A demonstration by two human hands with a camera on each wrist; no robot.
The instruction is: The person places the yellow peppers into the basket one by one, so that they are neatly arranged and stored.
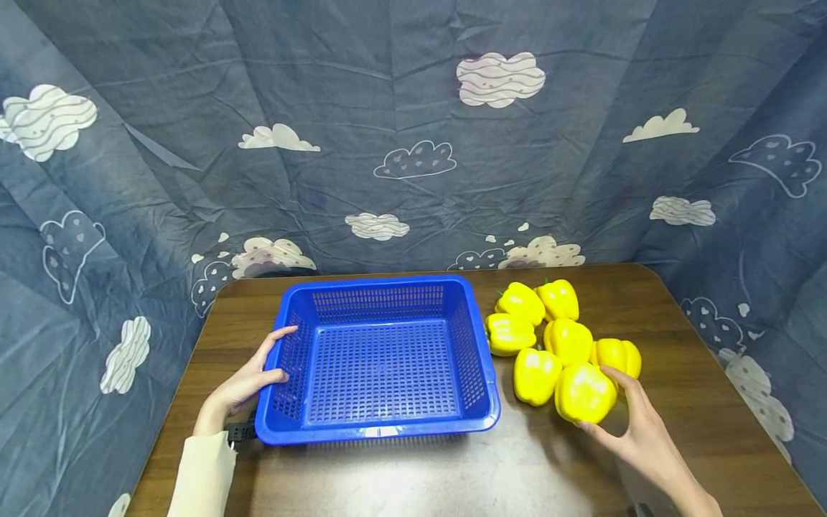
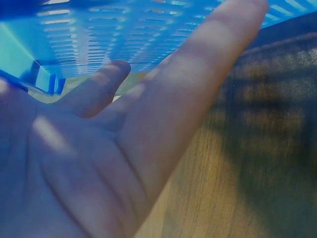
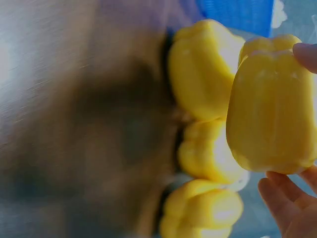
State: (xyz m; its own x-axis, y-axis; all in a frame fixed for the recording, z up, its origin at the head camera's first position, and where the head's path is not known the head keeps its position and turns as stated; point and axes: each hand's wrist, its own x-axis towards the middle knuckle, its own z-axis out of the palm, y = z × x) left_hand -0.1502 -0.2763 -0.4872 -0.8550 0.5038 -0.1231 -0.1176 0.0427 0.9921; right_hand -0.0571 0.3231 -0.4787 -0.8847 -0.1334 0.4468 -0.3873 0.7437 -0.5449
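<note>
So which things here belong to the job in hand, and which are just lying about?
In the job:
blue basket, gripped by the left hand
yellow pepper in the right hand
six other yellow peppers, probably

Background, rather than lying about:
wooden table
cloud-patterned curtain

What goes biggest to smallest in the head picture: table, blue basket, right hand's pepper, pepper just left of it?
1. Table
2. Blue basket
3. Held pepper in the right hand, pepper just left of it: unsure, the held one may be nearer.
</note>
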